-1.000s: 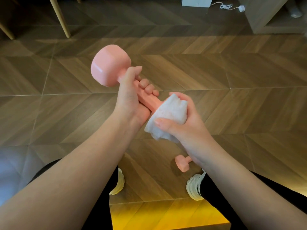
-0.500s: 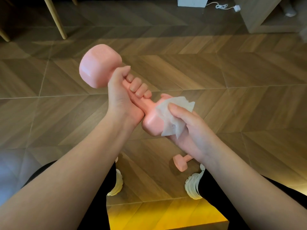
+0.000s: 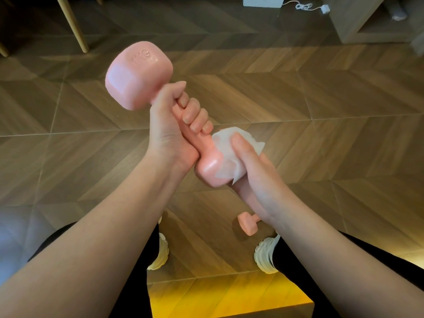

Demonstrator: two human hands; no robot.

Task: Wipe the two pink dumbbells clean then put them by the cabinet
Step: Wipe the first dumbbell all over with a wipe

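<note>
My left hand (image 3: 171,125) grips the handle of a pink dumbbell (image 3: 137,74), held tilted in the air with one head up and to the left. My right hand (image 3: 250,171) cups the lower head and presses a white wipe (image 3: 227,152) against it. A second pink dumbbell (image 3: 246,223) lies on the wooden floor below my right wrist, partly hidden by my arm. A wooden cabinet (image 3: 348,21) stands at the top right.
My two feet in pale shoes (image 3: 266,255) stand on the floor beside the lying dumbbell. Chair legs (image 3: 72,24) stand at the top left. A white box and a white cable (image 3: 305,6) lie at the top, left of the cabinet.
The dumbbell has tilted more upright. My right hand with the wipe slid from the handle down onto the lower head and now wraps its side.
</note>
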